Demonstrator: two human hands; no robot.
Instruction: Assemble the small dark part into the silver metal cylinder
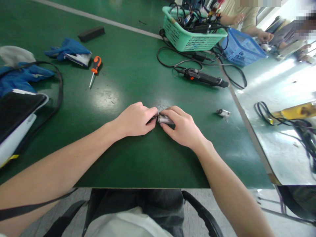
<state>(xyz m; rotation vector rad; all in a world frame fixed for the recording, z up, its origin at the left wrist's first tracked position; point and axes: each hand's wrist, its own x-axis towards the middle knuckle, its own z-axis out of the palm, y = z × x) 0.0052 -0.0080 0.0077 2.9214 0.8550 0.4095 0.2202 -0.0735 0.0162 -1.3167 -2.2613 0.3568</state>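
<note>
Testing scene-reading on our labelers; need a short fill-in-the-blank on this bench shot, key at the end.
1. The silver cylinder is mostly covered by the fingers of the ____ hand.
2. The screwdriver has an orange and ____ handle.
3. Beside the green basket stands a ____ basket.
4. The black corded tool lies on a ____ tabletop.
Key: right; black; blue; green

Broad green tabletops (138, 164) fill the view, crossed by a pale strip (96, 16) near eleven o'clock and a joint (256, 141) toward four. Bright light glares off the surface at three. Grey floor tiles (195, 214) show at six, beside a black chair armrest (202, 210).
</note>
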